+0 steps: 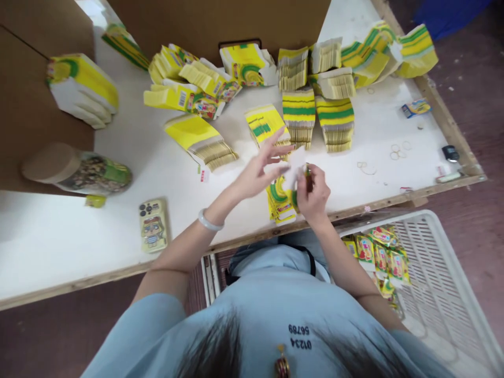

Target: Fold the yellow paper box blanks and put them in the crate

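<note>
My right hand (314, 195) is closed round a small yellow box, whose white inner side (294, 167) faces up and is a little blurred. My left hand (260, 172) is just to its left with fingers stretched and apart; whether a fingertip touches the white card I cannot tell. Under the hands, near the table's front edge, lie several flat yellow-green printed cartons (281, 202). A stack of folded cartons (264, 122) sits right behind my left fingers, partly covered by them.
Carton bundles (299, 107) line the back, before a large cardboard box (220, 21). At left are a phone (153, 226) and a jar (96, 172). A white plastic crate (441, 262) with filled packets (381, 257) stands below right. Rubber bands (397, 151) lie at right.
</note>
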The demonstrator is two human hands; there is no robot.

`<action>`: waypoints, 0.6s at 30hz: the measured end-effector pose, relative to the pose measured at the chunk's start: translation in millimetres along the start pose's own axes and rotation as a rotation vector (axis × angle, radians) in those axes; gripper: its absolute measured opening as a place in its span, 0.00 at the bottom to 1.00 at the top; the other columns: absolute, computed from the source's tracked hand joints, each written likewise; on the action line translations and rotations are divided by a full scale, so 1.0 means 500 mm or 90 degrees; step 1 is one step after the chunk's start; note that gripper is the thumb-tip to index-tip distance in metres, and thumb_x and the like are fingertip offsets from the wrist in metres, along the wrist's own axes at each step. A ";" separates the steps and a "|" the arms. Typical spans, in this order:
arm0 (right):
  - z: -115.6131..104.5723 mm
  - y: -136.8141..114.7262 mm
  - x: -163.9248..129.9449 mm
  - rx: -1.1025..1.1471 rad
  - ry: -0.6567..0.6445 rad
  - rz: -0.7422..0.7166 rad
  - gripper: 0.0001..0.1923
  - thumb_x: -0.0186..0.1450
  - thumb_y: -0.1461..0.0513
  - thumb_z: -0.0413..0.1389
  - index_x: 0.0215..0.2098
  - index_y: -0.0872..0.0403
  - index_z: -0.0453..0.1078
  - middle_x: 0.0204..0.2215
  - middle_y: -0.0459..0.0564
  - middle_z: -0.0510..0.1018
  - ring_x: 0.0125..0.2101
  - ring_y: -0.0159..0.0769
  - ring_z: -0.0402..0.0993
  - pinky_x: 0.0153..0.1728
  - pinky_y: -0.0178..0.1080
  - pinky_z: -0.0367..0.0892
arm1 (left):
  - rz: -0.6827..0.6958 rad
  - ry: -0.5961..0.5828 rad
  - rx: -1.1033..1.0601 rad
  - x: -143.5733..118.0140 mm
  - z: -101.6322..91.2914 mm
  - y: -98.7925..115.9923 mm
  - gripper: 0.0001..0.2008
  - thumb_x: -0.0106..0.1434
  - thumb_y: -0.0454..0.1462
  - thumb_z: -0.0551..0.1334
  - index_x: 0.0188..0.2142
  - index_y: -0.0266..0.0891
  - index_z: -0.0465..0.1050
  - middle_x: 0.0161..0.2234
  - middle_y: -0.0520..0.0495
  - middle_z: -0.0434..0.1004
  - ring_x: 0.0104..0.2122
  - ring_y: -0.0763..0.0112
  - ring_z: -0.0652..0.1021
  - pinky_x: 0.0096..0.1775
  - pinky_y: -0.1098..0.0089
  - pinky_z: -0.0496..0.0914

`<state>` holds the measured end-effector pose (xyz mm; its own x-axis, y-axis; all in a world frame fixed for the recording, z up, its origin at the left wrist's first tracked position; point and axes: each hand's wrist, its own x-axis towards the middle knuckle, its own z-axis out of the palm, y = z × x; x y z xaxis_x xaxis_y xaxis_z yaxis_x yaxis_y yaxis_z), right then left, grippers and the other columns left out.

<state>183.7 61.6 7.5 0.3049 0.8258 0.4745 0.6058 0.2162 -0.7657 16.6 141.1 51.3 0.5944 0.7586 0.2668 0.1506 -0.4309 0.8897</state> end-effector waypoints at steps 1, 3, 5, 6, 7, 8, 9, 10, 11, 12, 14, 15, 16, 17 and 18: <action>-0.011 -0.008 -0.007 0.027 0.027 0.014 0.21 0.75 0.46 0.46 0.52 0.51 0.70 0.40 0.55 0.82 0.40 0.43 0.81 0.46 0.45 0.75 | 0.023 -0.035 -0.024 -0.022 0.025 -0.001 0.45 0.67 0.56 0.63 0.74 0.43 0.47 0.69 0.30 0.63 0.67 0.49 0.69 0.63 0.51 0.69; -0.026 -0.024 -0.021 0.058 0.058 0.040 0.21 0.76 0.47 0.44 0.51 0.50 0.71 0.42 0.55 0.81 0.46 0.44 0.81 0.55 0.50 0.72 | 0.049 -0.100 -0.058 -0.065 0.081 0.000 0.50 0.65 0.59 0.64 0.75 0.42 0.42 0.74 0.30 0.51 0.73 0.44 0.58 0.68 0.46 0.61; -0.035 -0.034 -0.037 0.074 0.049 0.074 0.21 0.76 0.46 0.44 0.50 0.49 0.71 0.45 0.55 0.81 0.52 0.45 0.78 0.60 0.53 0.69 | 0.030 -0.117 -0.102 -0.100 0.130 0.003 0.46 0.69 0.58 0.59 0.76 0.44 0.40 0.75 0.32 0.49 0.73 0.46 0.59 0.69 0.48 0.60; -0.038 -0.037 -0.044 0.087 0.040 0.099 0.21 0.76 0.46 0.44 0.51 0.48 0.70 0.45 0.54 0.81 0.53 0.45 0.78 0.59 0.53 0.70 | 0.018 -0.108 -0.123 -0.111 0.148 0.005 0.44 0.70 0.57 0.57 0.76 0.45 0.40 0.74 0.33 0.51 0.72 0.46 0.62 0.69 0.49 0.61; -0.041 -0.039 -0.051 0.103 0.033 0.127 0.21 0.76 0.46 0.44 0.51 0.48 0.70 0.44 0.53 0.81 0.51 0.44 0.79 0.56 0.51 0.72 | 0.008 -0.094 -0.141 -0.120 0.161 0.007 0.43 0.70 0.57 0.57 0.75 0.45 0.43 0.73 0.33 0.55 0.70 0.46 0.64 0.69 0.49 0.61; -0.045 -0.041 -0.056 0.119 0.029 0.153 0.20 0.76 0.46 0.44 0.51 0.48 0.69 0.43 0.53 0.81 0.48 0.44 0.81 0.52 0.49 0.74 | -0.001 -0.076 -0.156 -0.125 0.169 0.009 0.42 0.70 0.58 0.57 0.75 0.44 0.46 0.71 0.33 0.59 0.69 0.46 0.66 0.69 0.48 0.61; -0.048 -0.042 -0.060 0.128 0.029 0.177 0.19 0.76 0.47 0.45 0.50 0.49 0.69 0.41 0.52 0.82 0.44 0.43 0.82 0.47 0.46 0.75 | -0.011 -0.058 -0.170 -0.128 0.172 0.011 0.40 0.70 0.58 0.57 0.74 0.44 0.51 0.69 0.33 0.63 0.68 0.46 0.67 0.69 0.47 0.61; -0.051 -0.044 -0.063 0.129 0.035 0.196 0.18 0.75 0.47 0.47 0.49 0.49 0.69 0.38 0.51 0.81 0.39 0.41 0.82 0.42 0.43 0.75 | -0.025 -0.040 -0.184 -0.130 0.174 0.014 0.39 0.70 0.58 0.57 0.72 0.43 0.55 0.67 0.33 0.68 0.68 0.47 0.68 0.69 0.46 0.61; -0.054 -0.047 -0.066 0.126 0.041 0.211 0.17 0.75 0.47 0.48 0.47 0.50 0.70 0.34 0.49 0.81 0.35 0.40 0.81 0.38 0.40 0.74 | -0.045 -0.020 -0.199 -0.132 0.173 0.016 0.36 0.70 0.58 0.56 0.70 0.43 0.60 0.64 0.35 0.72 0.66 0.48 0.70 0.68 0.46 0.62; -0.055 -0.050 -0.068 0.125 0.049 0.222 0.17 0.74 0.47 0.51 0.45 0.50 0.70 0.31 0.47 0.80 0.31 0.38 0.79 0.34 0.38 0.73 | -0.071 -0.002 -0.213 -0.135 0.173 0.020 0.34 0.71 0.57 0.56 0.69 0.42 0.63 0.61 0.36 0.75 0.64 0.49 0.72 0.67 0.47 0.64; -0.054 -0.058 -0.073 0.148 0.079 0.233 0.15 0.72 0.47 0.55 0.45 0.50 0.68 0.28 0.44 0.77 0.25 0.35 0.75 0.29 0.36 0.69 | -0.136 0.028 -0.242 -0.143 0.176 0.028 0.32 0.72 0.57 0.55 0.65 0.41 0.68 0.56 0.37 0.80 0.58 0.51 0.78 0.62 0.48 0.71; -0.053 -0.061 -0.078 0.175 0.093 0.232 0.15 0.72 0.48 0.56 0.47 0.49 0.67 0.26 0.42 0.75 0.22 0.33 0.73 0.27 0.35 0.68 | -0.166 0.043 -0.256 -0.149 0.179 0.034 0.31 0.72 0.57 0.54 0.64 0.40 0.69 0.53 0.38 0.81 0.54 0.52 0.80 0.59 0.50 0.74; -0.052 -0.063 -0.085 0.205 0.102 0.228 0.16 0.71 0.48 0.57 0.50 0.48 0.65 0.25 0.40 0.73 0.20 0.31 0.70 0.26 0.34 0.67 | -0.192 0.059 -0.269 -0.157 0.183 0.039 0.31 0.73 0.57 0.53 0.64 0.40 0.69 0.52 0.39 0.82 0.51 0.54 0.81 0.57 0.51 0.76; -0.053 -0.064 -0.094 0.227 0.105 0.222 0.17 0.71 0.49 0.57 0.53 0.47 0.63 0.23 0.38 0.72 0.19 0.31 0.68 0.25 0.34 0.66 | -0.209 0.078 -0.280 -0.167 0.188 0.044 0.31 0.73 0.56 0.52 0.66 0.41 0.67 0.53 0.39 0.82 0.50 0.54 0.81 0.56 0.52 0.77; -0.056 -0.063 -0.105 0.236 0.096 0.215 0.18 0.71 0.50 0.58 0.54 0.46 0.62 0.23 0.37 0.71 0.19 0.31 0.68 0.24 0.33 0.66 | -0.217 0.095 -0.285 -0.179 0.191 0.049 0.31 0.74 0.56 0.52 0.68 0.43 0.62 0.55 0.39 0.80 0.51 0.54 0.81 0.56 0.53 0.77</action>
<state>169.4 -3.2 18.9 0.5573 0.8032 0.2104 0.1629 0.1428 -0.9763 42.5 15.9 13.6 0.4483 0.8930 -0.0413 -0.0548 0.0735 0.9958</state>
